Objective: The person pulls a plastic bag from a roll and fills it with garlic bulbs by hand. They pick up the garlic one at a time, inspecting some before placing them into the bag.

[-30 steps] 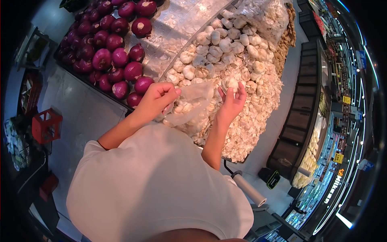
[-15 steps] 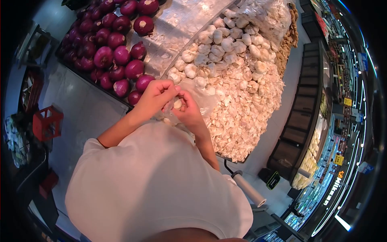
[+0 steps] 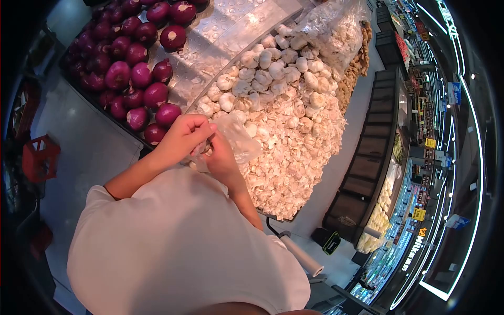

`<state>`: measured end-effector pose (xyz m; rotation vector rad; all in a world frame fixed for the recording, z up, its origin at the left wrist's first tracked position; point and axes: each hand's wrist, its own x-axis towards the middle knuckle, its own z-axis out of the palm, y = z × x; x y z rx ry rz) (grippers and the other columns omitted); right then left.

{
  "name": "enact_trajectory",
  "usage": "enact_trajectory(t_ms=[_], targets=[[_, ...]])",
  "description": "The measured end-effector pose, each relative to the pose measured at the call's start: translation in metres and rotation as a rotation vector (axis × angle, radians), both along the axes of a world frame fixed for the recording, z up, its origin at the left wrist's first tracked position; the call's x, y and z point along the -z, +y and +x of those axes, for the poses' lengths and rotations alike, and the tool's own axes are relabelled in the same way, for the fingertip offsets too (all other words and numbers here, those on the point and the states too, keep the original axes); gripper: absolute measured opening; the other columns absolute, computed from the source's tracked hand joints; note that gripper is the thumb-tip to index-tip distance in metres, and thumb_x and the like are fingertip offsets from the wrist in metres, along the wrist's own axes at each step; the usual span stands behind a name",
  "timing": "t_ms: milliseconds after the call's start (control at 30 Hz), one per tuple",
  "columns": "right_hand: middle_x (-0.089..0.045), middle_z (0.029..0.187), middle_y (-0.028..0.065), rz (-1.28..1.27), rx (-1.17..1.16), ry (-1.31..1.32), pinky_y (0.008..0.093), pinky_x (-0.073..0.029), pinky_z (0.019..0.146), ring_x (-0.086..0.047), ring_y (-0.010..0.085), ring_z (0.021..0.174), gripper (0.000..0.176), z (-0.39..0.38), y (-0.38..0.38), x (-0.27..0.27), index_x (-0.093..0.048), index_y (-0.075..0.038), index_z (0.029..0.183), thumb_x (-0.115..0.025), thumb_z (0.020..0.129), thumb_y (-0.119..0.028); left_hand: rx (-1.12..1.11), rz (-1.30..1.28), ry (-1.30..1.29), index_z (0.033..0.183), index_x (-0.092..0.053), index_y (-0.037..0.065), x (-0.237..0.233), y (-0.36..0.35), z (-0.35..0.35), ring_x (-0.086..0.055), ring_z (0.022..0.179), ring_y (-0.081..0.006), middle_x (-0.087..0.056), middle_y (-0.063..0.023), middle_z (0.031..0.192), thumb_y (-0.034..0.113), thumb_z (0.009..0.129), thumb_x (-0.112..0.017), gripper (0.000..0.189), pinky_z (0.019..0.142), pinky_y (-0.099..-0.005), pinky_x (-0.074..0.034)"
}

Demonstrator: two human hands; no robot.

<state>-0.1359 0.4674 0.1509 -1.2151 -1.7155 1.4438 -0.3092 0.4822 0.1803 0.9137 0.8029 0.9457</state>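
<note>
At the near edge of the garlic heap [image 3: 294,121], my left hand [image 3: 184,134] pinches the mouth of a thin, clear plastic bag [image 3: 240,139], fingers closed on the film. My right hand [image 3: 220,157], touching it, curls into the bag's opening; whether it grips a bulb I cannot tell. To the far left, red onions [image 3: 126,73] lie on the counter [image 3: 220,37].

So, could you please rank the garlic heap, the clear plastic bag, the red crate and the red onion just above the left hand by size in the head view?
1. garlic heap, by far largest.
2. clear plastic bag and red crate look about alike; the crate is farther off, so unranked.
3. red onion, smallest.
</note>
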Motion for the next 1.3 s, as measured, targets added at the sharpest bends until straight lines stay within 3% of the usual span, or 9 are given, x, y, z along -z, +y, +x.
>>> enact_trajectory(t_ms=[333,633,733,900,933,1067,1167,1300], targets=[[-0.063,0.113,0.0113,-0.021,-0.003,0.007,0.0391,-0.051,0.092,-0.063,0.0312,0.106,0.04,0.002,0.0,0.014,-0.063,-0.005,0.12,-0.079,0.084,-0.011,0.007,0.032,-0.008,0.074,-0.053,0.008,0.002,0.0,-0.003,-0.049,0.051,-0.0029,-0.054,0.0037,0.061,0.025,0.109,-0.06,0.039,0.047,-0.0218,-0.036],[-0.061,0.113,0.0115,0.217,0.013,-0.101,0.0399,-0.052,0.089,-0.063,0.0338,0.105,0.039,0.005,0.0,0.014,-0.063,-0.006,0.12,-0.078,0.085,-0.014,-0.038,0.024,0.088,0.075,-0.055,0.009,-0.004,-0.003,-0.008,-0.048,0.052,-0.0027,-0.055,0.0029,0.063,0.024,0.108,-0.06,0.037,0.048,-0.0211,-0.037],[-0.061,0.113,0.0108,0.189,0.082,-0.094,0.0405,-0.053,0.088,-0.063,0.0345,0.103,0.039,0.003,-0.004,-0.01,-0.064,-0.006,0.121,-0.077,0.085,-0.014,-0.078,0.019,0.107,0.075,-0.053,0.01,0.001,-0.004,-0.01,-0.046,0.05,-0.0034,-0.053,0.0031,0.063,0.023,0.108,-0.06,0.036,0.046,-0.0217,-0.036],[-0.06,0.113,0.0086,0.26,0.113,-0.184,0.0408,-0.053,0.089,-0.061,0.0306,0.109,0.04,0.005,-0.006,0.002,-0.066,-0.008,0.122,-0.076,0.083,-0.012,-0.114,-0.009,0.11,0.075,-0.049,0.011,-0.001,-0.007,-0.011,-0.043,0.052,-0.0037,-0.045,0.0052,0.065,0.02,0.108,-0.06,0.035,0.045,-0.0208,-0.033],[-0.06,0.113,0.0081,0.273,0.112,-0.2,0.0409,-0.053,0.089,-0.061,0.0296,0.11,0.041,0.005,-0.006,0.005,-0.066,-0.008,0.122,-0.076,0.082,-0.011,-0.109,-0.006,0.098,0.075,-0.05,0.011,0.003,-0.006,-0.013,-0.044,0.051,-0.0038,-0.051,0.0032,0.063,0.024,0.109,-0.059,0.038,0.046,-0.0222,-0.034],[-0.06,0.109,0.009,0.323,0.167,-0.107,0.0366,-0.055,0.078,-0.064,0.0261,0.098,0.038,0.004,-0.008,0.013,-0.067,-0.005,0.117,-0.078,0.081,-0.008,-0.095,-0.021,0.116,0.075,-0.05,0.01,0.001,-0.005,-0.011,-0.043,0.05,-0.0042,-0.049,0.0035,0.063,0.022,0.109,-0.059,0.037,0.045,-0.0227,-0.033],[-0.063,0.113,0.0074,0.253,0.176,-0.08,0.0391,-0.055,0.086,-0.062,0.0295,0.109,0.036,0.006,-0.006,0.009,-0.067,-0.007,0.118,-0.075,0.084,-0.011,-0.077,0.003,0.106,0.075,-0.051,0.01,0.001,-0.001,-0.007,-0.043,0.05,-0.0045,-0.049,0.0036,0.062,0.022,0.109,-0.059,0.037,0.045,-0.0227,-0.032],[-0.067,0.111,0.0084,0.328,0.276,0.035,0.0356,-0.056,0.08,-0.067,0.0263,0.099,0.026,0.012,-0.007,0.001,-0.069,-0.005,0.115,-0.074,0.09,-0.011,-0.07,0.013,0.124,0.075,-0.053,0.008,-0.005,0.004,0.0,-0.044,0.049,-0.0051,-0.051,0.0024,0.061,0.023,0.109,-0.059,0.037,0.046,-0.0232,-0.033]])
